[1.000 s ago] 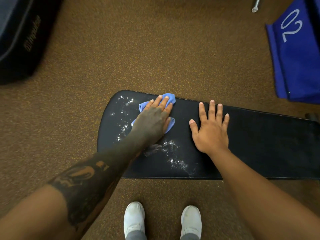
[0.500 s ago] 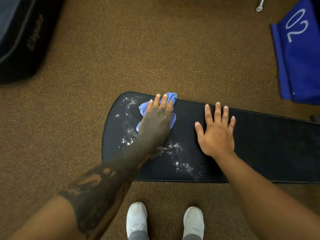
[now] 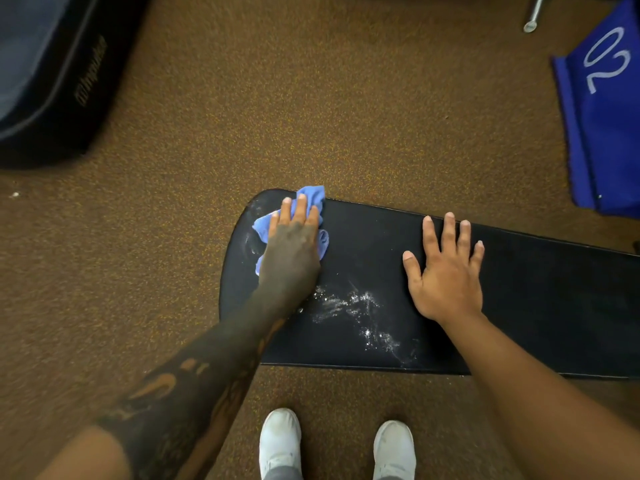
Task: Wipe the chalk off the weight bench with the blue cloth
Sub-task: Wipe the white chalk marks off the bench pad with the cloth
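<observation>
**Head view: flat left hand (image 3: 292, 251) presses the blue cloth (image 3: 313, 199) onto the bench's rounded end**

The left hand lies palm down on the crumpled blue cloth, fingers straight and close together, not curled round it. The cloth bunches out past the fingertips and on both sides of the hand. It sits near the far edge of the black weight bench (image 3: 519, 306), at the pad's rounded left end, with one corner reaching just over that edge. A faint smear of chalk (image 3: 252, 240) shows just left of the cloth. A thicker white patch (image 3: 360, 306) lies nearer the person, between the two wrists, and trails towards the near edge. The right hand (image 3: 446, 275) rests flat on the pad well to the right of the cloth, with its fingers spread and nothing in it. The left forearm is tattooed. Two white shoes (image 3: 280, 438) stand on the speckled brown floor (image 3: 311, 116) in front of the bench. A black padded item with lettering (image 3: 52, 81) lies at the upper left. A blue fabric marked "02" (image 3: 609, 116) and a metal tube (image 3: 533, 15) are at the upper right
</observation>
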Available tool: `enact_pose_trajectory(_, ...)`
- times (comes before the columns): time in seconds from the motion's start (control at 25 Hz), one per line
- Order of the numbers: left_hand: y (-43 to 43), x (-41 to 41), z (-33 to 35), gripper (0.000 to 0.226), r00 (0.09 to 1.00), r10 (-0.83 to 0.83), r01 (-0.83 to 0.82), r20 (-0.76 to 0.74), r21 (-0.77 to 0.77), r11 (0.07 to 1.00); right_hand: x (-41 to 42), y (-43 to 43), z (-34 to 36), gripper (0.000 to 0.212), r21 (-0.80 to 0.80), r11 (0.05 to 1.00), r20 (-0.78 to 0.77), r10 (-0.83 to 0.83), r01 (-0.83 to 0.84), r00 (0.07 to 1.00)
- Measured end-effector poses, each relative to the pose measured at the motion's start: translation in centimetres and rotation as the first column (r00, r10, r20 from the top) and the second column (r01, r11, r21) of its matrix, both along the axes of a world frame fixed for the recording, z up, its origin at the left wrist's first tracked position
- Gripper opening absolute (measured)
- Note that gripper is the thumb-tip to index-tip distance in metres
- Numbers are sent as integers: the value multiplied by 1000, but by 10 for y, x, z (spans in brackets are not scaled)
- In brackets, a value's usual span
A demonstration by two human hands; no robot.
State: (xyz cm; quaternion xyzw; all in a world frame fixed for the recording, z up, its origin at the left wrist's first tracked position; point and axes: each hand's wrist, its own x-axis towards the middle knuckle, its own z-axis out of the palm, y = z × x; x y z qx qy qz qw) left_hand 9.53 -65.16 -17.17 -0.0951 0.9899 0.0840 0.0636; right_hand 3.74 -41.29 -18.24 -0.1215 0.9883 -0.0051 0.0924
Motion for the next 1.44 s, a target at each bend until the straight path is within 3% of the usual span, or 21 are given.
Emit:
enact_pose_trajectory(0.12,-20,-23,-1,50,998,-52,50,-24,-62,997,1,0,1,70,-12,1000,-2,1,-1,1000)
enact_pose_trajectory(0.4,-55,-19,-3,47,964,244,-232,-106,112,966,1,1,0,70,-16,1000,-6,2,-2,1000)
enact_pose_trajectory(0.48,-34,1,-1,47,955,285,-280,-86,73,957,1,1,0,70,-11,1000,-2,-1,1,1000)
enact_pose_trajectory(0.64,-14,-4,-1,48,998,57,-57,-20,-6,998,1,1,-2,70,-8,1000,-6,-3,2,1000)
enact_pose_trajectory(0.72,-34,-28,-4,47,998,29,-32,-47,-52,998,1,1,-2,70,-17,1000,0,1,-1,1000)
enact_pose_trajectory(0.84,-78,-41,-6,47,961,272,-271,-44,31,962,1,1,-3,69,-20,1000,-8,-1,1,1000)
enact_pose_trajectory(0.92,-74,-17,-9,50,939,339,-336,-61,64,940,1,1,-2,70,-20,1000,-5,-5,5,1000)
enact_pose_trajectory(1.08,-7,29,-3,53,989,147,-146,-10,47,988,2,0,-1,70,-9,1000,-13,-6,6,1000)
enact_pose_trajectory(1.24,-21,-1,1,48,992,-116,117,-49,17,993,2,1,-2,70,-11,1000,-13,2,-2,1000)
enact_pose_trajectory(1.32,-45,-10,-1,49,996,-90,89,-27,-34,995,2,1,-2,70,-14,1000,-16,7,-7,1000)
enact_pose_trajectory(1.44,-59,-2,-2,52,991,122,-120,-57,37,992,1,2,-3,71,-17,1000,-9,8,-8,1000)
